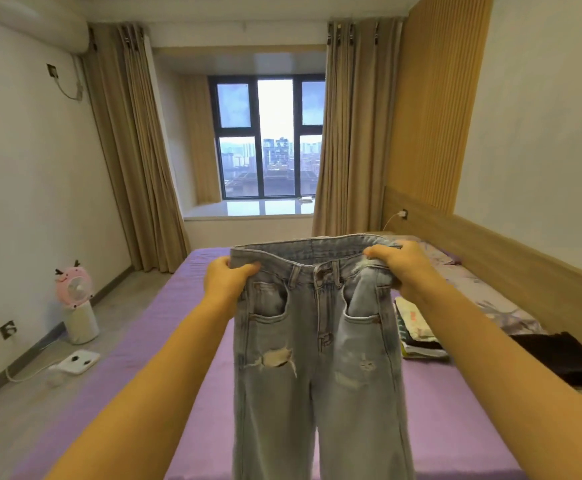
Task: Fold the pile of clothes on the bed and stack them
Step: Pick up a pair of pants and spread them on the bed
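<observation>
You're holding the jeans (317, 341) up at frame centre — left hand (225, 280) and right hand (402, 266) each curled tight on the waistband; next, likely fold them leg onto leg.

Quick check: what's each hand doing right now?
Left hand: grips the jeans at the waistband.
Right hand: grips the waistband's other end.

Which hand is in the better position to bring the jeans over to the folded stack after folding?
Probably the right hand. It grips the jeans at the waistband, and the folded stack lies on the bed just below it; the left hand is across.
</observation>
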Available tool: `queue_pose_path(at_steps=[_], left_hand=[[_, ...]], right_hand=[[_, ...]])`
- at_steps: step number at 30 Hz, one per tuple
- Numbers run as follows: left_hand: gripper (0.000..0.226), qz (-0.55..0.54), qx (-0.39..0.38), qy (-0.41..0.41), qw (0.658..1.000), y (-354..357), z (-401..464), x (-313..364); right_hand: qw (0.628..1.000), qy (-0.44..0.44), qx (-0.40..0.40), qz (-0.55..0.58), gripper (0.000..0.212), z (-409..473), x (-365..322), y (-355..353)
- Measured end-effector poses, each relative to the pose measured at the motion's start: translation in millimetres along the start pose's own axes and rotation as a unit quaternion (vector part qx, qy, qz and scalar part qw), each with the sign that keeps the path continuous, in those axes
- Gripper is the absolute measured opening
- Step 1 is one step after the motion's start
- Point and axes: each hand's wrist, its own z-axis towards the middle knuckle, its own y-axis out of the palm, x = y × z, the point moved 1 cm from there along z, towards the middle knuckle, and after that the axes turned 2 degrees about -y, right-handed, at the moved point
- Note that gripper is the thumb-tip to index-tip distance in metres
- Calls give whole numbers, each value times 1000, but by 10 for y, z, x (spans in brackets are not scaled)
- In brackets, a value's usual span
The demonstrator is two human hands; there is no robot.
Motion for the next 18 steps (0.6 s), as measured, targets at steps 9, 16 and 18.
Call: queue_pose_path(at_steps=[9,16,18], left_hand=[[12,21,-41,114,992,610,-366,266],[36,64,18,140,988,602,-383,416],[36,41,-56,134,989,590,-362,460]], right_hand=[[990,-75,-106,-51,39,-198,-59,589],[988,-139,-71,-15,19,-300,-105,768],[984,-157,-78,-2,12,-314,-141,767]])
